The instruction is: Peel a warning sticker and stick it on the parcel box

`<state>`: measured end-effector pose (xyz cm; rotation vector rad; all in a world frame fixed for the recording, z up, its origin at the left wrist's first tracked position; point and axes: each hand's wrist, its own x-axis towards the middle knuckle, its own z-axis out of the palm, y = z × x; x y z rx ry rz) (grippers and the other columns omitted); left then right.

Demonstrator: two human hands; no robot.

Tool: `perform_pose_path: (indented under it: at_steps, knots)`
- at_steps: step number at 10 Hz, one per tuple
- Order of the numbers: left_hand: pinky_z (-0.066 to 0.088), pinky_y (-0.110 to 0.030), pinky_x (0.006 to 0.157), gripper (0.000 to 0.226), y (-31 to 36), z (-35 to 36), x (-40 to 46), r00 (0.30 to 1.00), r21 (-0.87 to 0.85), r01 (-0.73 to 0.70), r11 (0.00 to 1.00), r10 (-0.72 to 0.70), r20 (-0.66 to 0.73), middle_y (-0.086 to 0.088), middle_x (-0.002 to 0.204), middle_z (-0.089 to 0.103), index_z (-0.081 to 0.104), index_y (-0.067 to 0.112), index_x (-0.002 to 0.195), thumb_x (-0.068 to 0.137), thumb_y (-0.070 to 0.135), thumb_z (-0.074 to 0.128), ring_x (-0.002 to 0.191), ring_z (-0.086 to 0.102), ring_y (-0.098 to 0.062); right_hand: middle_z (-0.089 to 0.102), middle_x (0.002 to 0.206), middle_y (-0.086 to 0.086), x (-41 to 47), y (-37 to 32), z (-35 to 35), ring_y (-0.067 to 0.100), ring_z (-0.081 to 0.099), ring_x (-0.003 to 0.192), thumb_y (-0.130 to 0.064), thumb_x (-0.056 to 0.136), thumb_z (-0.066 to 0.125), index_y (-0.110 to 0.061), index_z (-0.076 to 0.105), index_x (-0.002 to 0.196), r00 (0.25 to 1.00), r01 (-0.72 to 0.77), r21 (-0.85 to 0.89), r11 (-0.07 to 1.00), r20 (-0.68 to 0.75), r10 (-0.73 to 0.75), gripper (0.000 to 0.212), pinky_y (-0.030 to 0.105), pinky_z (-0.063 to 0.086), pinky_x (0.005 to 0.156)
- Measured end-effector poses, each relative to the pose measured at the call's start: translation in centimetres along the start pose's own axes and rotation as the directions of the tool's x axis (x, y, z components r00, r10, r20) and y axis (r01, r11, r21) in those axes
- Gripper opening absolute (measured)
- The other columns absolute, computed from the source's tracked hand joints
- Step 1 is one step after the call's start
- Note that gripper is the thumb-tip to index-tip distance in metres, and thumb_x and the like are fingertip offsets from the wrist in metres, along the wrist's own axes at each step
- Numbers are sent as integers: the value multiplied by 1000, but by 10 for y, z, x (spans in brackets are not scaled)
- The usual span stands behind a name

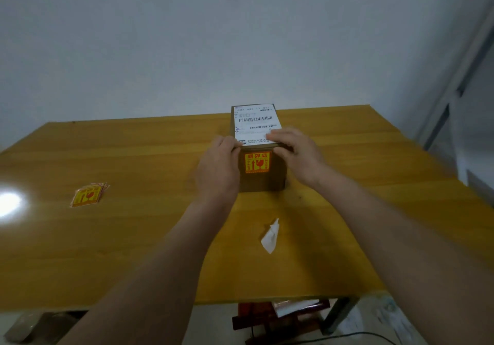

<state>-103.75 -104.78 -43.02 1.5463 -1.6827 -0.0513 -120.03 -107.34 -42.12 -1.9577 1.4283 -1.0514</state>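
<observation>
Orange warning sticker (257,162) stuck flat on brown parcel box (276,176).

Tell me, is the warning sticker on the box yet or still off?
On. The warning sticker lies flat on the box's near side, between both hands.

Glossy wooden table (107,251) before a plain grey wall (187,37)

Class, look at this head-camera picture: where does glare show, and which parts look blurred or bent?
Head view: a bright glare spot on the table at the left edge; the left hand looks softly blurred; the table's far edge bows from the wide lens; the warning sticker on the parcel box stays readable.
</observation>
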Motion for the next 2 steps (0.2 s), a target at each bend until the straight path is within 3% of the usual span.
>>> perform_pose_path:
  at_steps: [1,2]
  knots:
    - [45,-33,90,34,0,-15,-12,991,0,25,1000,-25,129,-2,134,52,49,19,129,100,25,33,114,50,-17,32,152,1,-21,-6,-6,18,28,141,3,92,46,-15,38,142,997,-33,-101,994,70,41,53,32,22,116]
    - [38,-39,103,39,-8,-30,-43,981,127,10,992,-34,190,-4,142,45,41,18,135,98,29,37,128,41,-23,38,148,6,-59,-9,-13,24,33,138,-1,93,43,-13,42,139,995,-82,-264,961,34,94,47,32,26,112]
